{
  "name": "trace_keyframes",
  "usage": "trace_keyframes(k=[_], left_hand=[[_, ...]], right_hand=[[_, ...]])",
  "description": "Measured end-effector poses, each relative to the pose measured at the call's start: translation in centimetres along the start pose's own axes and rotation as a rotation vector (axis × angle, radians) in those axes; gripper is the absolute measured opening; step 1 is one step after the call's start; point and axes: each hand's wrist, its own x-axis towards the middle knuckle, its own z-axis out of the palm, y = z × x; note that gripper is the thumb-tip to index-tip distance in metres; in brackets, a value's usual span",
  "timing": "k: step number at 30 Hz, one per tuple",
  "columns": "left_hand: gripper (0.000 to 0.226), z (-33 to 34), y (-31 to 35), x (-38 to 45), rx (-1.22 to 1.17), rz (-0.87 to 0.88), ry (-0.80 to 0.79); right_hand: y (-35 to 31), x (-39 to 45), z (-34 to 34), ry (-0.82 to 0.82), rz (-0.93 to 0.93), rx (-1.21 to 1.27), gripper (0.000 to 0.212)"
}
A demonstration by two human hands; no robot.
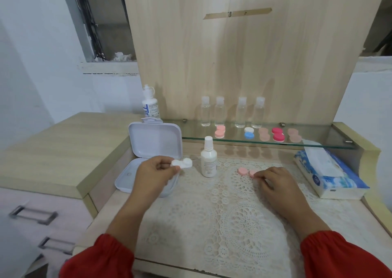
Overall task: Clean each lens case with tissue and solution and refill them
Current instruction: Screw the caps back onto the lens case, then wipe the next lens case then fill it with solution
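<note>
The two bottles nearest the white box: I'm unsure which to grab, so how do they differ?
The mat bottle stands on the lace mat, between the hands; the shelf bottle stands at the glass shelf's left end. The mat bottle has a plain cylindrical cap; the shelf bottle's cap is flipped open. Both are white, upright, labelled.

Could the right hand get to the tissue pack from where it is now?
Probably yes. The right hand rests on the lace mat, fingers on a pink cap, and the tissue pack lies just to its right with nothing between them. It would need to let go of the cap first.
</note>
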Motion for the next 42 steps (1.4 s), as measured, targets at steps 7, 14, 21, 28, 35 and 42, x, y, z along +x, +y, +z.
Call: trace_keyframes(k=[7, 14, 21, 28, 35, 42], left_hand=[[0.022, -4.0, -0.8, 2.2, 0.579, 0.241, 0.031], [0.02, -4.9, -1.8, 2.7, 0.858, 0.511, -0.053], [0.024, -4.8, -2.5, 3.0, 0.889, 0.588, -0.048], [0.014, -3.9, -2.5, 2.5, 0.682, 0.351, 0.069], [0.027, 4.4, 0.5, -3.5, 0.146, 0.271, -0.165], [0.017, 11.6, -0.9, -3.1, 0.353, 0.246, -0.317]], right_hand=[[0.0, 0.0, -0.1, 0.01, -0.017, -0.005, 0.017], [0.1, 0.0, 0.1, 0.027, -0.022, -0.008, 0.016], [0.1, 0.0, 0.2, 0.037, -0.029, -0.003, 0.016], [-0.1, -0.1, 0.0, 0.034, -0.001, 0.015, 0.017], [-0.5, 0.0, -0.3, 0.057, 0.087, 0.073, 0.019], [-0.5, -0.1, -0.4, 0.081, 0.128, 0.114, 0.018]])
